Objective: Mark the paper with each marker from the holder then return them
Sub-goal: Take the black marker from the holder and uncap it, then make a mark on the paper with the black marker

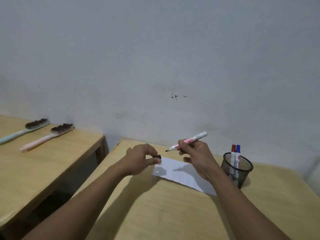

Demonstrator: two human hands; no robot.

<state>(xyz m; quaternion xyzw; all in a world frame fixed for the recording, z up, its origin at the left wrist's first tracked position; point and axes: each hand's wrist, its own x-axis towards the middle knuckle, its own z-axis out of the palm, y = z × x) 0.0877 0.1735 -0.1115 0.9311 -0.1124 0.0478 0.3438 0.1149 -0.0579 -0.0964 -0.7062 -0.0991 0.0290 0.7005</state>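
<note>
My right hand [194,153] holds an uncapped white marker [195,137] above the far end of the white paper [180,174], dark tip pointing left. My left hand [142,158] pinches the marker's dark cap [158,156] just left of the tip, a short gap between them. A black mesh holder [242,172] stands right of the paper with a red-capped marker [233,149] and a blue-capped marker [238,150] upright inside. The paper lies flat on the wooden table [164,213], partly under my right forearm.
A second wooden table [43,167] stands to the left across a gap, with a blue-handled brush [22,131] and a pink-handled brush [46,137] lying on it. A pale wall rises right behind both tables.
</note>
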